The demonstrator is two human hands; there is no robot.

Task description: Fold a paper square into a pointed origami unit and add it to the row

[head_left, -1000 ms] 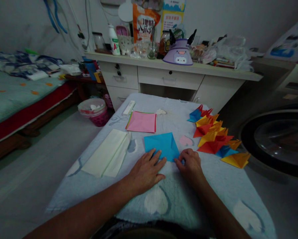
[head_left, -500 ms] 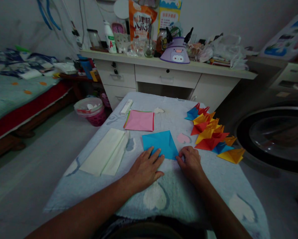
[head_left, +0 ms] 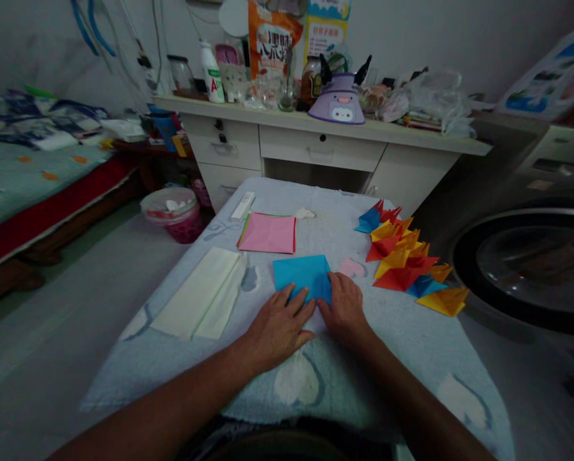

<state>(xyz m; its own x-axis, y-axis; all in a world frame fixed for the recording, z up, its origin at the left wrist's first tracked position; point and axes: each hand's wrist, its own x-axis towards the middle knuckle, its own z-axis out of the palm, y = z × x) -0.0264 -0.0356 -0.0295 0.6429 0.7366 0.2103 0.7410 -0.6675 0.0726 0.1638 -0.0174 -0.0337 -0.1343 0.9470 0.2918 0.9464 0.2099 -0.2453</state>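
A blue sheet of paper (head_left: 300, 273), partly folded, lies on the cloth-covered table (head_left: 387, 358) in front of me. My left hand (head_left: 278, 325) lies flat with its fingers spread, the fingertips pressing the sheet's near edge. My right hand (head_left: 345, 308) rests on the sheet's right part, fingers bent down on the paper, covering its right corner. Neither hand lifts the sheet off the table.
A stack of pink and coloured paper squares (head_left: 268, 233) lies behind the blue sheet. Several folded red, orange and blue paper shapes (head_left: 404, 262) sit at the right. A cream folded cloth (head_left: 203, 292) lies left. A cluttered desk (head_left: 325, 131) stands behind, a bed (head_left: 27, 179) left.
My right hand has slid left from the sheet's right corner onto the paper, and the sheet's right point is now folded in or covered. The left hand has stayed put.
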